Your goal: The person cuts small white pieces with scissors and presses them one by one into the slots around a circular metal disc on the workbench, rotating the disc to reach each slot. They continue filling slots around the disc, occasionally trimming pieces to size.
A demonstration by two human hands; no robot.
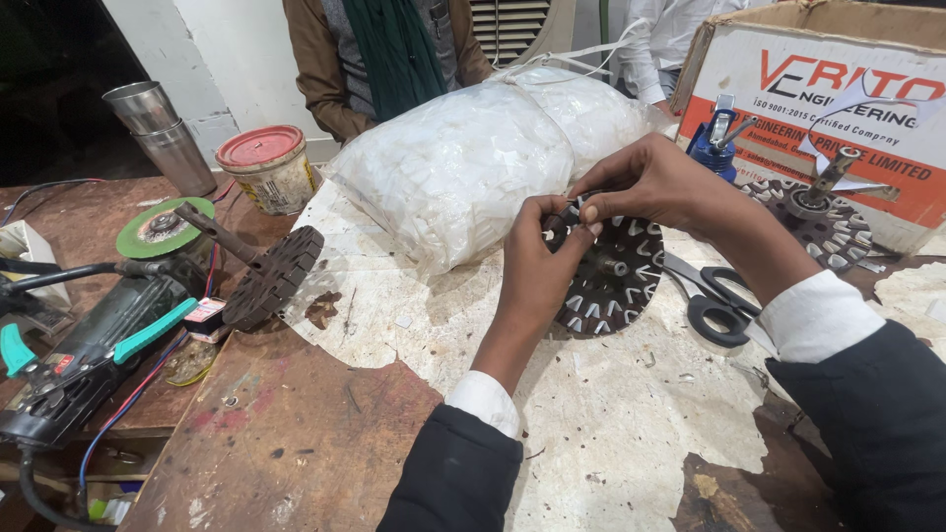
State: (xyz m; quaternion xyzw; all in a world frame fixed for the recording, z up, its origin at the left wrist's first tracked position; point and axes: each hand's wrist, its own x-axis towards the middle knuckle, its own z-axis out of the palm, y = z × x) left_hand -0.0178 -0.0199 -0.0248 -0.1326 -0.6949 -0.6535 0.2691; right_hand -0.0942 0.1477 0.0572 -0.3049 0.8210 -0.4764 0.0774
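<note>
The round black slotted disc (609, 276) was gripped by L hand (540, 264) & R hand (652, 180), close together, so white bits (574, 302) fit in.

Your workbench (286, 443): worn brown wood, torn white paper sheet (611, 424) spread across middle. On paper, slotted stator disc (611, 276) under your hands, black-handled scissors (719, 300) just right of it, bulging clear bag of white pieces (463, 163) behind. Left side: second dark disc on shaft (266, 276), angle grinder with green wheel (108, 315), red-lidded tub (266, 167), stacked steel tumblers (163, 133). Cardboard box (838, 89) sits far right.
</note>
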